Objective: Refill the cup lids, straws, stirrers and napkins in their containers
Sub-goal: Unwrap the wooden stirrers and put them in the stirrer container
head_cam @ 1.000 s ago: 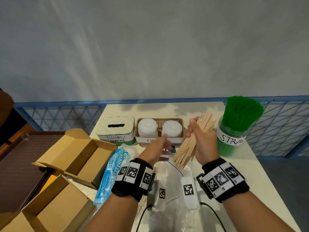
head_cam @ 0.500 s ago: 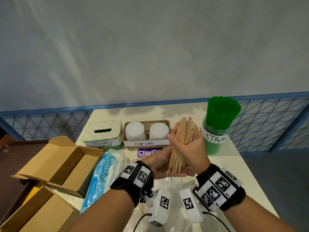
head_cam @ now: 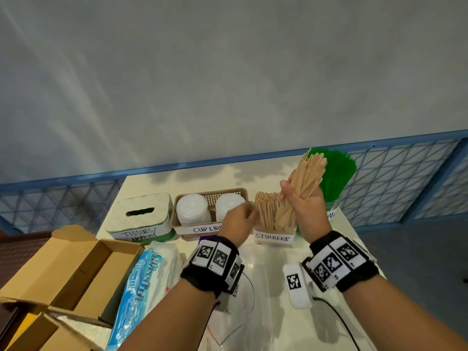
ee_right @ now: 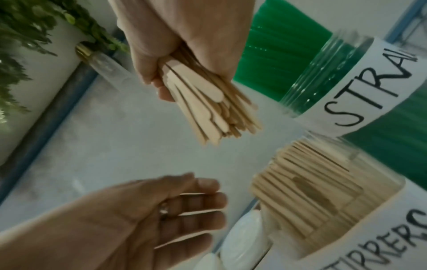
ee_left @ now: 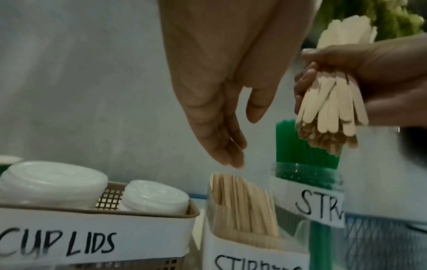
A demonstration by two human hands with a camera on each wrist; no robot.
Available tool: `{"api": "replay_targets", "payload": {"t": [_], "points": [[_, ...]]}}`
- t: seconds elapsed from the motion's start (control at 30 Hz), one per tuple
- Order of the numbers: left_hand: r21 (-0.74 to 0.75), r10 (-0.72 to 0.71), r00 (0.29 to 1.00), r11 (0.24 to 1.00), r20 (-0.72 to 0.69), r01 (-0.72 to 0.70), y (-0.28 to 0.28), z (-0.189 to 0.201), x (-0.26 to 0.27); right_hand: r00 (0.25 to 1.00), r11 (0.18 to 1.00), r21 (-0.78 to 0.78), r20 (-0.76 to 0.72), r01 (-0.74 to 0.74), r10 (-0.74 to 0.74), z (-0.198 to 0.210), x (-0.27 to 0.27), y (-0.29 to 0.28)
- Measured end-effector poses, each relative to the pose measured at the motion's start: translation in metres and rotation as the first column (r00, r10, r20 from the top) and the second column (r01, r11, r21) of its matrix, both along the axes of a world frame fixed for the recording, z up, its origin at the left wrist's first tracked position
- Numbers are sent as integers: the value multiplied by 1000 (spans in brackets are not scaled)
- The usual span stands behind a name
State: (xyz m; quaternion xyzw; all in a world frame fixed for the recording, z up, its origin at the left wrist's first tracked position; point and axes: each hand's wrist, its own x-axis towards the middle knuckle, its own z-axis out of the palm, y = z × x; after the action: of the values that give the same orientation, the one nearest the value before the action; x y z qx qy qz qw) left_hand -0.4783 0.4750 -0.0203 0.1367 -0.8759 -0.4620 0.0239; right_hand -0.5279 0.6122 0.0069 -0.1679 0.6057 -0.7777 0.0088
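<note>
My right hand [head_cam: 305, 206] grips a thick bundle of wooden stirrers [head_cam: 307, 178] around its middle, tilted, top ends leaning toward the green straws [head_cam: 339, 171]. The bundle's lower ends [ee_left: 328, 131] hang just above the clear container labelled STIRRERS [head_cam: 274, 238], which holds several upright stirrers [ee_left: 245, 204]. My left hand [head_cam: 239, 220] is empty with relaxed fingers, hovering at the container's left side, fingertips [ee_left: 231, 160] pointing down over the standing stirrers. In the right wrist view the held bundle [ee_right: 208, 104] is apart from the container [ee_right: 323, 197] and the left hand [ee_right: 180, 210].
Left of the stirrers stand the CUP LIDS basket [head_cam: 240, 192] with two white lid stacks and a green tissue box [head_cam: 141, 216]. A blue napkin pack [head_cam: 141, 292], open cardboard boxes [head_cam: 76, 269] and a clear plastic bag [head_cam: 240, 315] lie nearer me. The straw jar [ee_left: 307, 193] stands right.
My right hand has lifted the stirrer bundle up and to the right, over the stirrer container. My left hand has let go of the bundle's lower ends and now hovers open beside the container.
</note>
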Motion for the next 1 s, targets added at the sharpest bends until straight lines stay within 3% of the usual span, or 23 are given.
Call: {"api": "replay_targets", "payload": {"t": [0.03,0.1,0.27,0.57,0.73,1.0], "points": [[-151,25,998,988,-55,-33,-1,-4,-8,1000,1000,-3,11,17,-17,-3,-10,-2],[-274,4,993,961,-118,-37,-1,-14,-22,998,999,26,36,41,-42,-14,-25,-7],[-373,-94,995,925,-44,71,3,-38,-48,991,994,85,109,74,-83,-46,-52,-18],[-597,-271,944,732,188,329,6,-38,-84,980,973,217,164,77,-114,-79,-72,-22],[-609,-327,901,664,286,434,2,-48,-108,971,971,237,220,37,-90,-90,-73,-22],[-695,-239,951,649,197,308,7,-48,-105,959,936,349,251,35,-129,-97,-72,-23]]}}
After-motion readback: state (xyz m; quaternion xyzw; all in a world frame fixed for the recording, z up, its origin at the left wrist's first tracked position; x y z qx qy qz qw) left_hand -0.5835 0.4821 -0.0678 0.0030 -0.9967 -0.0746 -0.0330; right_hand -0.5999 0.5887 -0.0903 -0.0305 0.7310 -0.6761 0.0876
